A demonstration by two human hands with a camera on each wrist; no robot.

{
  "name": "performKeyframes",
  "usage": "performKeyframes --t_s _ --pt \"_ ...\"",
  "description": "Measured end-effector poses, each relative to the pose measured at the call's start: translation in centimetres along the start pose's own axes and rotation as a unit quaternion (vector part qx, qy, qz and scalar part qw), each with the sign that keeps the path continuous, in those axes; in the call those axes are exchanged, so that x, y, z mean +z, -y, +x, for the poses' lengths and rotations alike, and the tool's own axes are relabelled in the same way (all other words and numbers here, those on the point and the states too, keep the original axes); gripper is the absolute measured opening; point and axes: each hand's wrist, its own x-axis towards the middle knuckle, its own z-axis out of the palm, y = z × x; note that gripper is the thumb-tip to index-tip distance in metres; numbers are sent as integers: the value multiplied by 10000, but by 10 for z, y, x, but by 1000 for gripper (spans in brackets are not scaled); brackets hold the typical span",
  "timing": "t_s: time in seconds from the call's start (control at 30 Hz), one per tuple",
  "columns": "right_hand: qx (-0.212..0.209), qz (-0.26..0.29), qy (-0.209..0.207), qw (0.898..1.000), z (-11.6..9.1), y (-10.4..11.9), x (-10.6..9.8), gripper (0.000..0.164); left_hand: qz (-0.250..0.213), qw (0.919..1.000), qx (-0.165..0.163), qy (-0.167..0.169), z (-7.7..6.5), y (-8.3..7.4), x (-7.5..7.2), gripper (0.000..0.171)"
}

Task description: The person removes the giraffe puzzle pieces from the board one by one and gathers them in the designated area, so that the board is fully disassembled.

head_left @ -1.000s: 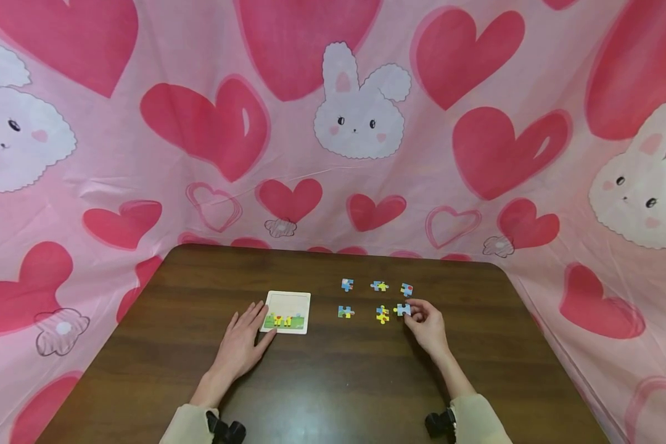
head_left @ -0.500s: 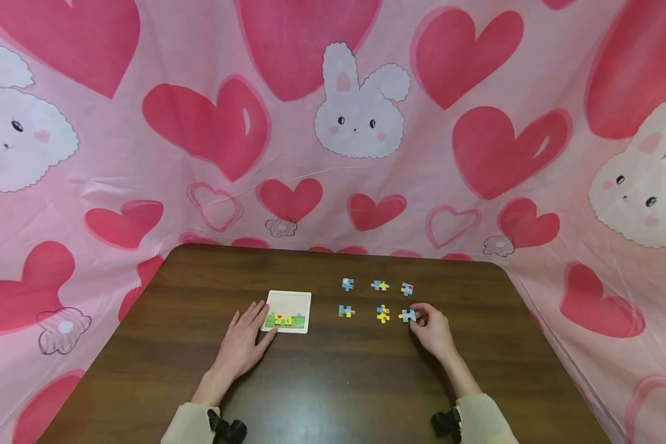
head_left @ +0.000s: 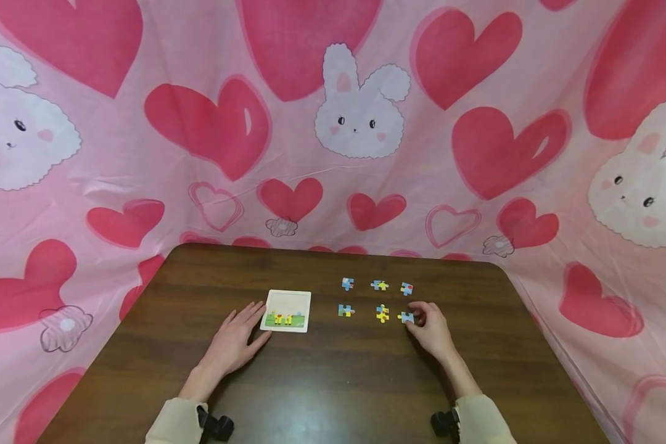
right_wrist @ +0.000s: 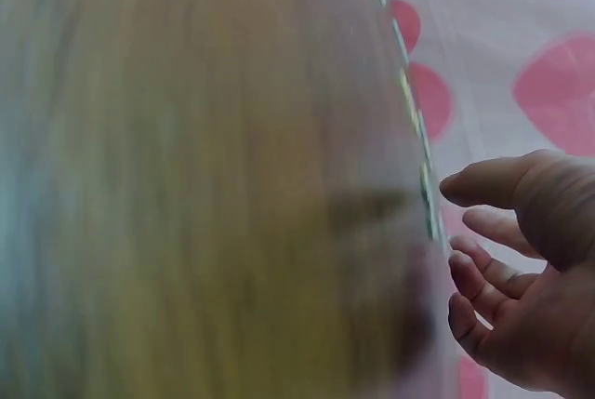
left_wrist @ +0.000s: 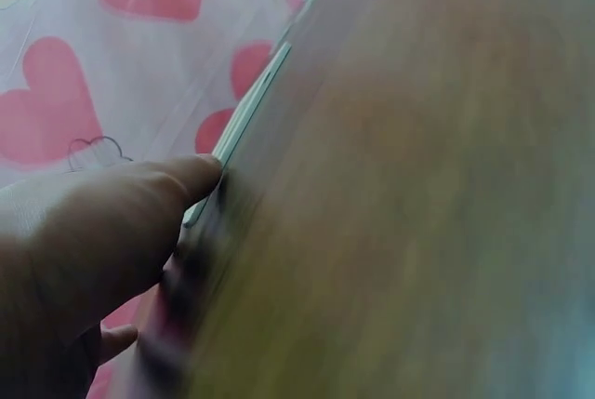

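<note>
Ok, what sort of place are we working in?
Probably a makeshift indoor tabletop workspace: a pink heart-and-bunny backdrop behind and beside a wood-grain table bearing jigsaw pieces and a puzzle board.

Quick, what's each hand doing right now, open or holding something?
Left hand: open, at the board's edge.
Right hand: open, at a puzzle piece; contact unclear.

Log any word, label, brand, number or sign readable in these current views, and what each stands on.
Readable text: none in any of the three views.
Puzzle board: printed picture only; any fine lettering would be too small to read.
Puzzle pieces: coloured printing, too small to tell whether it holds any text.
Pink backdrop: hearts and rabbits, no lettering visible.
Black wrist device: no legible marking.
</note>
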Motion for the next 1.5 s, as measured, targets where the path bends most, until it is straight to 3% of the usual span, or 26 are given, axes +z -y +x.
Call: performKeyframes --t_s 0.27,0.6,0.77,1.1,1.5 --pt "-549 501 167 9971 3 38 27 38 72 9999 72 44 -7 9 -4 69" --pt "-1362 884 1015 9815 9 114 84 39 130 9998 90 93 -10 9 -5 69" --pt "-1486 1015 1557 9713 13 141 108 40 95 9998 99 108 -10 8 -6 69" --pt "-1531 1333 2220 9537 23 163 155 39 99 9998 64 145 -9 7 -8 67" --pt "-1762 594 2455 9514 31 182 178 35 47 9998 144 93 -11 7 -6 66"
